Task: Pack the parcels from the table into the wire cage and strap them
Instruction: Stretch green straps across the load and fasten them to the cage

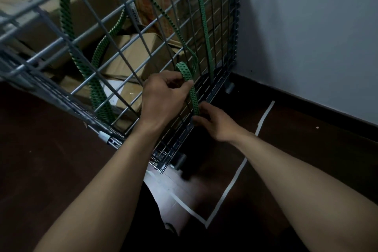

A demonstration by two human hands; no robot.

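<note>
At the middle of the frame, against the cage's side mesh, we list:

Item 1, grip. The left hand (163, 98) pinches the folded loop of the green strap (193, 96) between thumb and forefinger. The right hand (214, 124), just below, pinches the strap's lower tail against the mesh. Both grips are pressed onto the strap, neither spread.

Item 2, green strap. It is perforated, and its loop stands proud of the wires. We cannot tell whether it is already threaded round one.

Item 3, slack. More strap (100, 96) hangs in loose curves inside the cage, left of centre, and a straighter length (204, 26) runs up the mesh.

Item 4, wire cage (237, 26). It fills the upper left, stands on castors (181, 161) and holds the parcels (143, 51), which are cardboard and stacked unevenly.

Item 5, surroundings. Dark floor (51, 159), white tape line (235, 182), wall (306, 26) at right.

Hazards, as we judge them:
- The tail may slip from so light a pinch once tension comes on.
- The slack inside may catch on a parcel corner and tighten crooked.
- A hard pull may roll the cage on its castors.
- In this dim light we may miss a perforation or take the wrong wire.
</note>
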